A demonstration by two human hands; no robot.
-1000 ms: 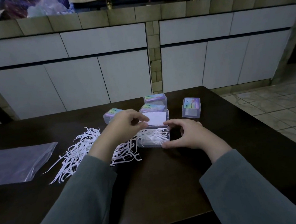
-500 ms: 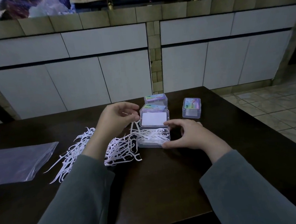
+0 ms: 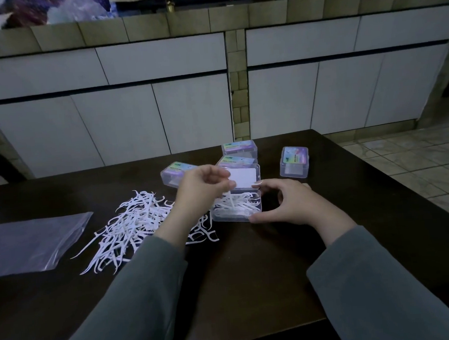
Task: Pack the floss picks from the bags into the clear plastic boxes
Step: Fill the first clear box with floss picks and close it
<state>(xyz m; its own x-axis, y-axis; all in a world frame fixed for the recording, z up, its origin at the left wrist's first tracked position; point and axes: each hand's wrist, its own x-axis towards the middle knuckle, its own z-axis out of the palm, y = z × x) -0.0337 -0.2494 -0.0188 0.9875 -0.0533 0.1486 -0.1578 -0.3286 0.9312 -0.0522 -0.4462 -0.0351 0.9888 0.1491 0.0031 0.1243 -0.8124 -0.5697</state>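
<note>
White plastic picks (image 3: pixel 132 229) lie in a loose pile on the dark table (image 3: pixel 251 268), left of the open box (image 3: pixel 236 204), which already holds some; they look light, stiff and easy to tangle, so I would pinch them by the handles. The left hand (image 3: pixel 201 192) hovers over the box with fingers curled, but I cannot tell if it pinches a pick. The right hand (image 3: pixel 286 202) holds the box's right end between thumb and fingers; 4 closed boxes (image 3: pixel 294 161) stand behind.
</note>
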